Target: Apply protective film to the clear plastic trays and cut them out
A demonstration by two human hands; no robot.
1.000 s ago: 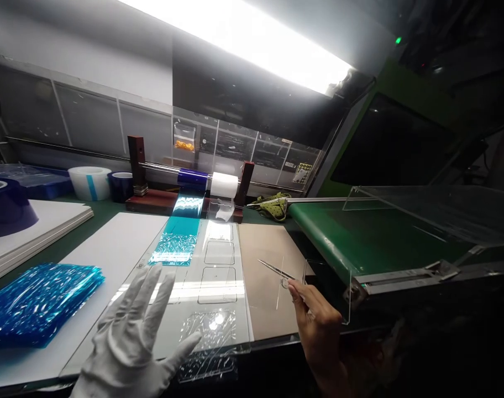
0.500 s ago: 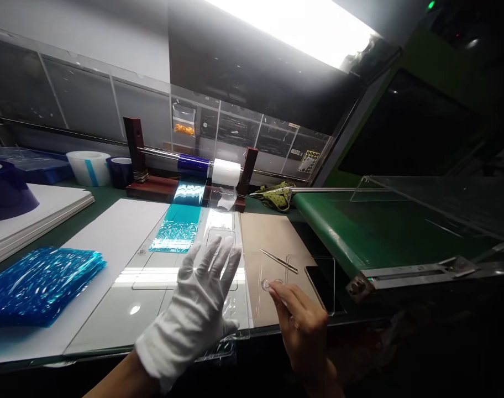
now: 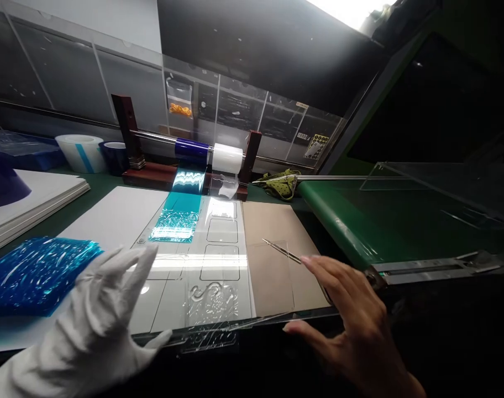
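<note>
My left hand (image 3: 105, 309), in a white glove, is raised open at the left, thumb spread from the fingers, over the left part of the clear sheet. My bare right hand (image 3: 351, 315) is open, with thumb and fingers apart. Its fingertips are at the near end of the thin metal tweezers (image 3: 279, 249), which lie on a brown board (image 3: 268, 293). I cannot tell whether they touch. Between my hands, a curled clear strip (image 3: 210, 291) and crinkled clear film (image 3: 216, 309) lie near the front edge of the outlined clear sheet (image 3: 173, 301).
Blue film (image 3: 181, 207) hangs from a blue roll (image 3: 192, 150) beside a white roll (image 3: 227, 158) on a wooden stand (image 3: 125, 121). Stacked blue film (image 3: 40, 273) lies left. A green conveyor belt (image 3: 339, 221) borders the right. Behind the stand is a clear panel (image 3: 239, 110).
My left hand moved left, uncovering the outlined sheet and the clear film. My right hand went from a pinch on a small clear piece to open and shifted right, covering the phone. The camera view shifted.
</note>
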